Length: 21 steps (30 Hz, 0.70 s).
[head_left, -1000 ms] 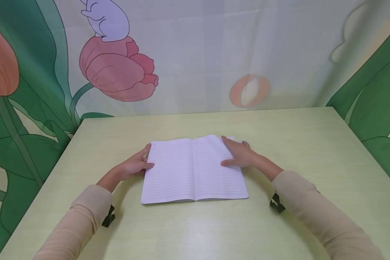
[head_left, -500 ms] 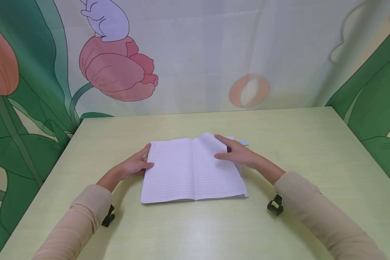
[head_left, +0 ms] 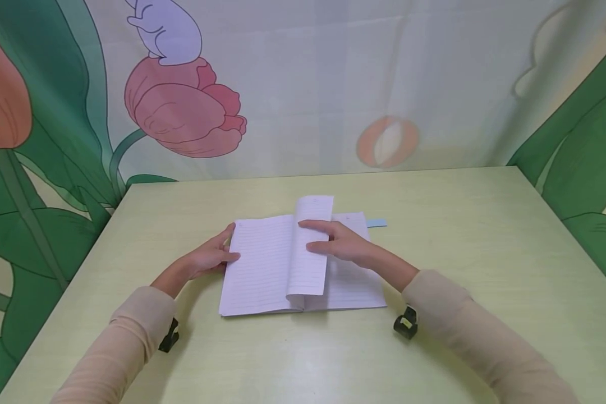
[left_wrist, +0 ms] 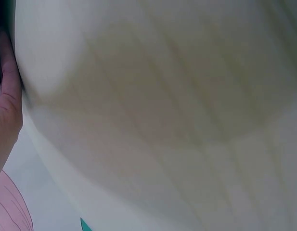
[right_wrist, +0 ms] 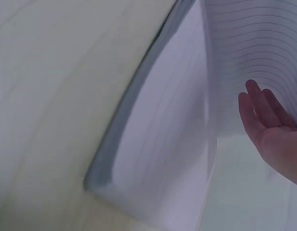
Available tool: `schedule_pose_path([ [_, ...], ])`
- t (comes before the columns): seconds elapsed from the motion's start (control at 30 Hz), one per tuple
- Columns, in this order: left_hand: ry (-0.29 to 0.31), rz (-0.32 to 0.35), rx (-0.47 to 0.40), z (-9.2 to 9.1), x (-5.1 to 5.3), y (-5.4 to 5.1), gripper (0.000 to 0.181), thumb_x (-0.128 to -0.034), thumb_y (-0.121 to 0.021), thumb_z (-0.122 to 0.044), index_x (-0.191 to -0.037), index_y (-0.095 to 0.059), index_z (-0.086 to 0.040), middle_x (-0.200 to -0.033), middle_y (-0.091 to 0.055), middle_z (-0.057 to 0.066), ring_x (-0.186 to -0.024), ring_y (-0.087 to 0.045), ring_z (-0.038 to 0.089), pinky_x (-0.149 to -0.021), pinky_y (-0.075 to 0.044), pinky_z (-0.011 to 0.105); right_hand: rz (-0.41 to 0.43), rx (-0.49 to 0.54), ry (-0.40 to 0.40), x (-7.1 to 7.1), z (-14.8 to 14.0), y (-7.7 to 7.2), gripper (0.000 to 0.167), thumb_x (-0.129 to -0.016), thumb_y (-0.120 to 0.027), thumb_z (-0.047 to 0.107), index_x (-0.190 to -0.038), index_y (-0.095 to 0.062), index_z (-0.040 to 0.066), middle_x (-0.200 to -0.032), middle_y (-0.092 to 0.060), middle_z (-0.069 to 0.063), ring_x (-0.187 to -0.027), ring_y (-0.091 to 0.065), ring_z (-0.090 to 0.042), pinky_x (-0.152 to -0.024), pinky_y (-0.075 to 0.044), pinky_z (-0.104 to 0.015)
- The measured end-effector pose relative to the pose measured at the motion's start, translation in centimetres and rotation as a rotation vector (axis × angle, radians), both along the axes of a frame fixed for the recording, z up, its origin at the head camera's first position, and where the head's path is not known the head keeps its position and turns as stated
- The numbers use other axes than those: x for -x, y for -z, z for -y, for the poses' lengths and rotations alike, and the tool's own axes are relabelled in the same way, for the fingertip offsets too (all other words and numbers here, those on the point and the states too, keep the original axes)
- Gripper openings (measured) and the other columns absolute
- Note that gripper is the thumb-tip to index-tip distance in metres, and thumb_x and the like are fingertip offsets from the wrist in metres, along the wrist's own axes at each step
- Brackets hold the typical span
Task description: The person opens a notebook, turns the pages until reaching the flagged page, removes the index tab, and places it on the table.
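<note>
An open notebook with ruled white pages lies on the table. My left hand holds its left edge, thumb on top of the page and the other fingers partly hidden beside and under it. One right-hand page stands lifted and curls over toward the left. My right hand grips that page, with thumb and forefinger on its near side and the other fingers behind it. In the right wrist view, those fingers lie against the ruled sheet. The left wrist view catches only the edge of the left hand.
A small light-blue strip sticks out past the notebook's upper right edge. The pale wooden table runs back to a printed curtain. Black wrist cameras hang under both sleeves.
My right hand has moved left from the notebook's right edge, lifting a page and bending it over toward the spine. The page below and the blue strip now show. My left hand has stayed put.
</note>
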<state>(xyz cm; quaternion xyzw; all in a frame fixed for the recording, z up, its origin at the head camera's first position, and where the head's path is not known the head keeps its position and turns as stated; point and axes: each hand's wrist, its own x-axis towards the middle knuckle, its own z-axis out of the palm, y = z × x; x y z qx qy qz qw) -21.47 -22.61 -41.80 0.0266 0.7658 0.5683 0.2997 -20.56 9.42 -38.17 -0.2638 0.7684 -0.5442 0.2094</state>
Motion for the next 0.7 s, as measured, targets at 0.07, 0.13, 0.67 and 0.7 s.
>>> schedule_pose_path([
  [0.07, 0.007, -0.004, 0.008, 0.1, 0.0, 0.0, 0.084, -0.0928, -0.048, -0.002, -0.144, 0.016, -0.02, -0.101, -0.056, 0.019, -0.085, -0.059, 0.018, -0.077, -0.048, 0.033, -0.012, -0.014, -0.01, -0.1, 0.7, 0.1, 0.053, -0.087, -0.06, 0.016, -0.137, -0.042, 0.009, -0.139, -0.039, -0.006, -0.112, -0.04, -0.018, -0.091, -0.034, -0.034],
  [0.13, 0.01, -0.006, 0.014, 0.1, 0.0, 0.0, 0.084, -0.0928, -0.048, -0.002, -0.144, 0.016, -0.019, -0.104, -0.055, 0.02, -0.086, -0.058, 0.018, -0.079, -0.047, 0.033, -0.025, -0.024, -0.025, -0.3, 1.3, 0.1, 0.055, -0.087, -0.061, 0.016, -0.138, -0.041, 0.008, -0.139, -0.04, -0.006, -0.109, -0.041, -0.017, -0.089, -0.034, -0.031],
  [0.67, 0.026, 0.006, 0.01, 0.1, 0.0, -0.1, 0.059, -0.1011, -0.023, -0.033, -0.145, 0.015, -0.022, -0.124, -0.046, 0.027, -0.096, -0.057, 0.024, -0.084, -0.046, 0.04, -0.153, -0.319, -0.404, -2.4, 5.7, 1.3, 0.079, -0.086, -0.063, 0.034, -0.147, -0.014, 0.024, -0.133, -0.047, 0.001, -0.128, -0.032, -0.007, -0.105, -0.023, -0.031],
  [0.7, 0.028, 0.006, 0.005, 0.1, 0.1, 0.0, 0.059, -0.1005, -0.021, -0.037, -0.145, 0.014, -0.022, -0.121, -0.048, 0.028, -0.095, -0.058, 0.024, -0.083, -0.046, 0.04, -0.164, -0.35, -0.418, -2.4, 5.7, 1.3, 0.077, -0.086, -0.062, 0.035, -0.147, -0.017, 0.024, -0.133, -0.048, 0.003, -0.128, -0.032, -0.007, -0.105, -0.023, -0.03],
])
